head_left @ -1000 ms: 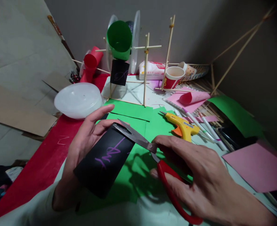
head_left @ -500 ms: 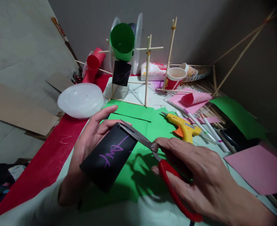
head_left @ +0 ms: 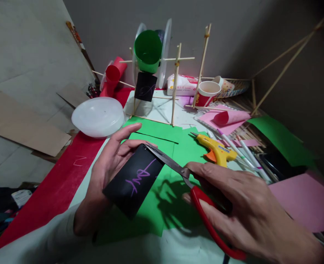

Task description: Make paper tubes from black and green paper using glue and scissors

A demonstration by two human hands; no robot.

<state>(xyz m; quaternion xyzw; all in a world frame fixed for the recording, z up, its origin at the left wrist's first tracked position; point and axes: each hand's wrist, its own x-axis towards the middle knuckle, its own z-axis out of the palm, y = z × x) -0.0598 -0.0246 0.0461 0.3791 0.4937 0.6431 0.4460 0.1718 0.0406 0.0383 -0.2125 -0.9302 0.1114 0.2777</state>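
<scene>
Holding one rolled black paper tube [head_left: 134, 179], marked with a purple scribble, against one pair of red-handled steel scissors [head_left: 175, 168].

One long red paper sheet [head_left: 54, 183] is lying along the table's left side. Overlapping green paper sheets [head_left: 162, 143] are lying under both hands, and two flat pink paper sheets [head_left: 302, 205] are lying to the right. One white plastic bowl [head_left: 98, 116] is sitting upside down, hiding its contents. The left hand [head_left: 109, 161] is gripping the tube from its left side, just above the green sheets. The right hand [head_left: 241, 209] is clasping the scissor handles, with the blade tips touching the tube's upper end. One yellow glue gun [head_left: 217, 151] is lying beyond them. One red-and-white paper cup [head_left: 207, 92] is standing upright at the back, showing nothing inside.
</scene>
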